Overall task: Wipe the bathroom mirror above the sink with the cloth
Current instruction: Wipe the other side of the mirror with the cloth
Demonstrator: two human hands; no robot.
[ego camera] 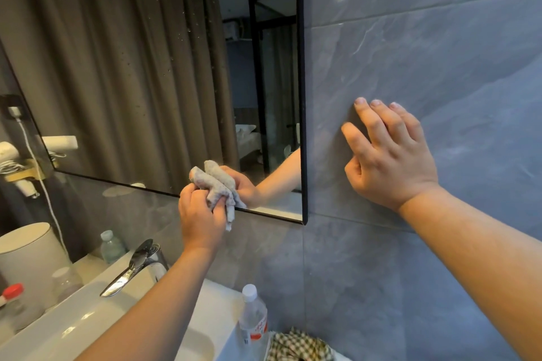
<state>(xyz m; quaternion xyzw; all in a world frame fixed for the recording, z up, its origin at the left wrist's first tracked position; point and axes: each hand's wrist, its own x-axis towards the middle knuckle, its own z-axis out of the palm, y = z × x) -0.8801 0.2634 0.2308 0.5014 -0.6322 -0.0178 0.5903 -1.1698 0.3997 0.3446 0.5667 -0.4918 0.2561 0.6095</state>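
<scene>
hands: left hand [201, 214] gripping cloth [218, 184], mirror [146, 67], tiled wall [410, 38]

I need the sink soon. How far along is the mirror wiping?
Nothing looks finished yet. The left hand holds the cloth against the mirror's bottom edge, while the right hand rests flat on the wall tile. Left to do: water droplets speckle the upper glass.

Crumpled grey cloth [218, 187] against black-framed mirror [164, 67] at lower edge, glass seemingly droplet-speckled.
</scene>
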